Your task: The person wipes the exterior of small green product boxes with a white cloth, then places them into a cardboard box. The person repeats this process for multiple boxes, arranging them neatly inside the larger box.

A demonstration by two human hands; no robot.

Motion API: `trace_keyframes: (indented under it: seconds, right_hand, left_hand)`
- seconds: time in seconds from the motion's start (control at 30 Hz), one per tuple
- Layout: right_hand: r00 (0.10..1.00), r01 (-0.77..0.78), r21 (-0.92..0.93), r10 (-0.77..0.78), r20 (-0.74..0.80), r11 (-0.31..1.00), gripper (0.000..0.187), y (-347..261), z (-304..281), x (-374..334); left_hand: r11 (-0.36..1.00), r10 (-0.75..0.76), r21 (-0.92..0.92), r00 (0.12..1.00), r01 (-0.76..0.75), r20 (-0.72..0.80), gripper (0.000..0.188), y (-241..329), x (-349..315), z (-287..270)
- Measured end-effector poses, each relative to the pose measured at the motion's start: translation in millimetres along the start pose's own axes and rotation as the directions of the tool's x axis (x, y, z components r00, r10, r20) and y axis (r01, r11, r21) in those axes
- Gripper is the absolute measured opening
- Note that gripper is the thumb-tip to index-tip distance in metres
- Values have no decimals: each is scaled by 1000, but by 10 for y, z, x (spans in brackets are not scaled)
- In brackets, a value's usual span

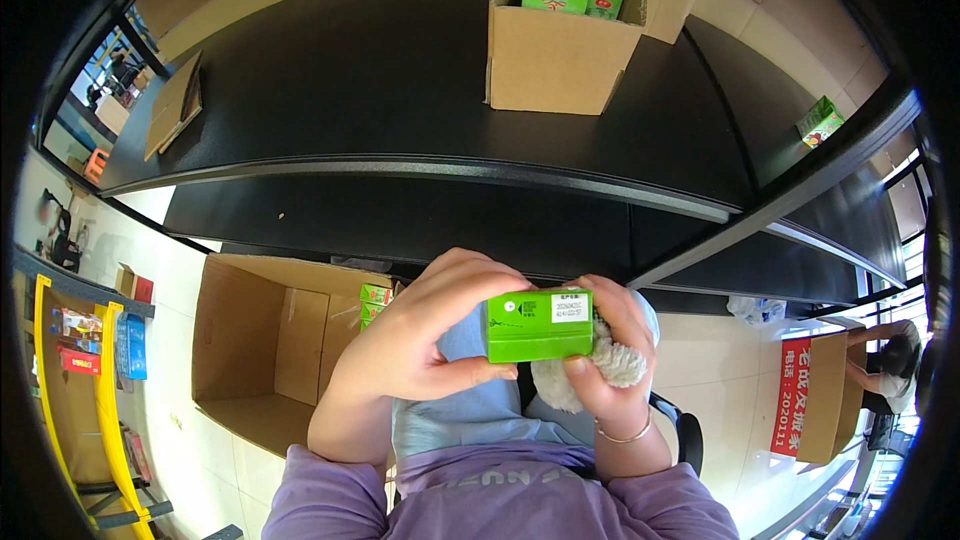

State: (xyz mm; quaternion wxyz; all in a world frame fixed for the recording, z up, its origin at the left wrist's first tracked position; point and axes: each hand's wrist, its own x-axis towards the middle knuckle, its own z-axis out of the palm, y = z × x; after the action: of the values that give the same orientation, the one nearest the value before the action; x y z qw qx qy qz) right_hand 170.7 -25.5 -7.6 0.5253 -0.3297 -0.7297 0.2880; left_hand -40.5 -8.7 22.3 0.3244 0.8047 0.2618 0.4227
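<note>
A small green drink carton [520,338] lies between my hands in front of my lap, with a white label at one corner of the face turned up. My left hand [425,335] grips its left end, thumb along the near edge and fingers along the far edge. At the other end, my right hand [625,325] closes round the carton and also holds a fluffy whitish cloth [615,368]. That cloth hangs below the fingers and touches the carton's right side. The palm of my right hand is mostly hidden.
An open cardboard box [245,340] with green cartons [375,302] stands at left. On the black shelf [340,70] are another box [555,65] of green packs, folded cardboard [175,105] and a green box [820,122]. A person [893,360] handles a box [832,395] at right.
</note>
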Motion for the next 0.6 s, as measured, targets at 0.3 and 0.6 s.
trace_keyframes:
  seconds: [0.3,0.6]
  right_hand:
    - [988,-149,162,142,52,976,47,127,-48,28]
    - [973,-196,70,185,141,978,46,347,-258,80]
  left_hand:
    - [959,-185,-221,983,176,-21,55,-208,-43,54]
    - [931,-292,-214,955,295,44,58,-382,-11,202]
